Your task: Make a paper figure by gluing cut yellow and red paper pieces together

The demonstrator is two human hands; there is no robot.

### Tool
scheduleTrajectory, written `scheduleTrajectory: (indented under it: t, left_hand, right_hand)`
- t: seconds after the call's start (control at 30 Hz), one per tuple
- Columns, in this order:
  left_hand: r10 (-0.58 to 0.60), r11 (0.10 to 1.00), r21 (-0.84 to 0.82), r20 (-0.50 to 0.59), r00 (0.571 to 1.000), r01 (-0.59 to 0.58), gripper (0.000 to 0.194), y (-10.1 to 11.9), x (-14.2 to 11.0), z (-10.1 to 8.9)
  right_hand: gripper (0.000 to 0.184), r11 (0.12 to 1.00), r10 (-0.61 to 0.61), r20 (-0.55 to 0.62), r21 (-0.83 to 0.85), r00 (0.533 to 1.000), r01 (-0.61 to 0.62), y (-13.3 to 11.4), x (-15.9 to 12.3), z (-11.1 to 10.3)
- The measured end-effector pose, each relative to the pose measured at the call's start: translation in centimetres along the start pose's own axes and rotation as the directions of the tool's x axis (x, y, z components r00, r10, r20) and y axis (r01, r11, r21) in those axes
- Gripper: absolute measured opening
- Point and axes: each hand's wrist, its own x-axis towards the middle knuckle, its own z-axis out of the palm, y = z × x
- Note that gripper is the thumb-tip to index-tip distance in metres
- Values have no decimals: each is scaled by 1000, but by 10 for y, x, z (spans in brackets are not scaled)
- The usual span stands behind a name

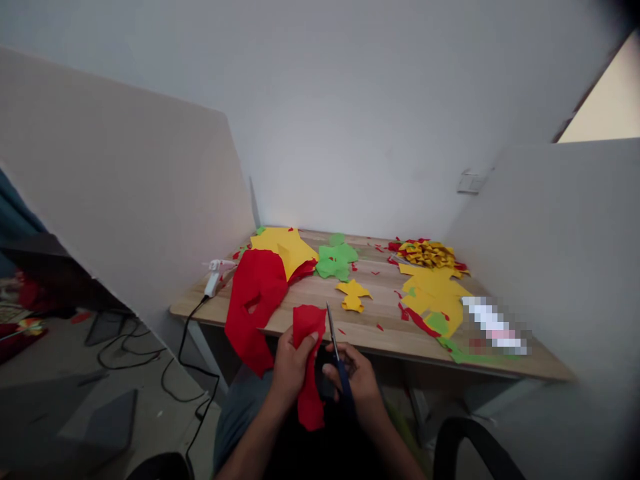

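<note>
My left hand [293,363] is closed on a strip of red felt-like material [311,400], its thumb pressed on the front, over my lap at the table's near edge. In my right hand [357,380] is a pair of scissors [343,373] with dark blue handles, fingers in the loops and blades pointing up. The blades stand just right of the red strip; whether they touch it I cannot tell. Left of my hands, a large red sheet [255,293] with a slit-like hole hangs over the table edge. Small yellow cut shapes [353,293] lie beyond the scissors.
A white glue gun [214,277] with a black cable lies at the table's left end. Yellow sheets [283,247], green pieces [336,260] and a pile of yellow and red pieces [427,253] cover parts of the wooden table [375,337]. Panels [125,167] flank both sides.
</note>
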Motion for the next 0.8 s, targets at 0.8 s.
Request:
scheduleTrajectory:
  t: [0.8]
  left_hand:
    - [-106,969,-230,-48,993,93,34,3,-3,6]
  right_hand:
    - [52,991,-72,-93,109,993,82,-7,2,-5]
